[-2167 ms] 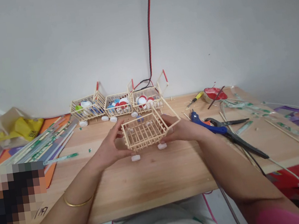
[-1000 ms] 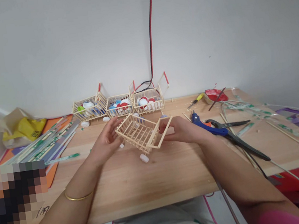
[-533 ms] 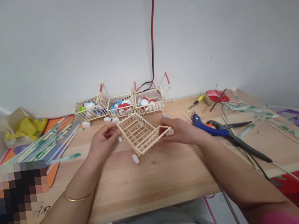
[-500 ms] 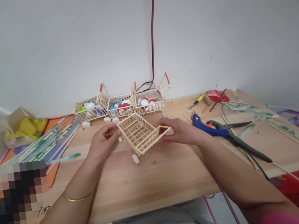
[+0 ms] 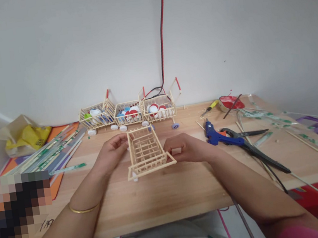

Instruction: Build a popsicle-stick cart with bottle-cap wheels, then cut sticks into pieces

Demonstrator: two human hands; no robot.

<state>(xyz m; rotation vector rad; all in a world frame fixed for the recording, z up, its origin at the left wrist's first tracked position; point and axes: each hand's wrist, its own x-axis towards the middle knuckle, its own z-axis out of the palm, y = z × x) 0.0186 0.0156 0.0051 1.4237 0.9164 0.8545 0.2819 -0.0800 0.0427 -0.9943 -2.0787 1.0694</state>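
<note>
Miniature shopping cart [image 5: 145, 149], gripped from its 3 o'clock side

Clock centred on this cart, 12 toward the wall [image 5: 93, 45]. Cart built of pale wooden sticks, over the middle of the wooden table [image 5: 158, 201]; basket open upward, bare handle bar [image 5: 152, 170] at 6, one white wheel [image 5: 135, 176] showing below the bar's left end.

Right hand [image 5: 190, 148] at 3: thumb and fingers bent into a ring, clamped on the cart's side near the bar. Left hand [image 5: 112, 152] at 9: fingers curled in against the far-left corner, tips partly hidden; cannot tell whether they grip. Gold-coloured bangle [image 5: 84, 210] on that forearm, 8 o'clock.

Beyond, three like carts in a row, red on their handles: left cart [image 5: 101, 125] at 10, middle cart [image 5: 130, 121] at 11, right cart [image 5: 160, 117] at 1. All loaded with round plastic pieces [image 5: 154, 110], mostly white, blue and red.

Past the right hand at 3, blue glue gun [image 5: 223, 138], touching or overlapping a black-handled tool [image 5: 265, 155]. At 2, yellow craft knife [image 5: 212, 106] beside a red-lined bowl [image 5: 227, 103], dark stick [image 5: 232, 106] across it.

At 9, well apart, bundled strips [image 5: 46, 155]; yellow bag [image 5: 28, 140] just beyond.
</note>
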